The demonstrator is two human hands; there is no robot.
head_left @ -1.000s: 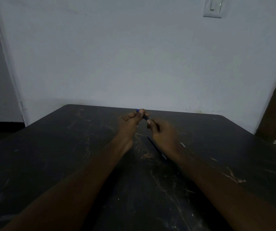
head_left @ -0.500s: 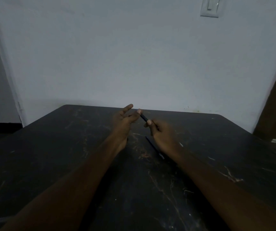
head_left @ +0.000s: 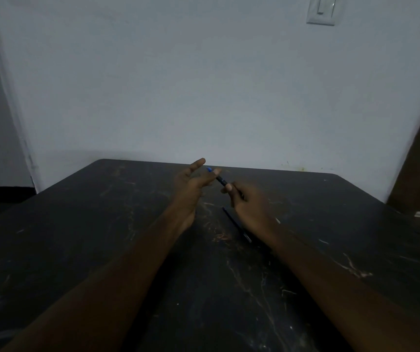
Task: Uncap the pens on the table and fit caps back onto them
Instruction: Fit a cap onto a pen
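Risk of a slip here: the right hand (head_left: 249, 203) has its grip pinched on the slim dark pen (head_left: 223, 182), held above the worktop (head_left: 77, 237). The left hand (head_left: 190, 185) is loose, fingers straight, only brushing the blue-tipped far end. That smooth round barrel could twist free and roll over the hard, scuffed black surface. A second pen (head_left: 237, 224) lies flat beneath.

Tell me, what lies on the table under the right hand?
A slim dark pen lies on the scratched table below the right hand. Whether the wrist covers its near end cannot be told.
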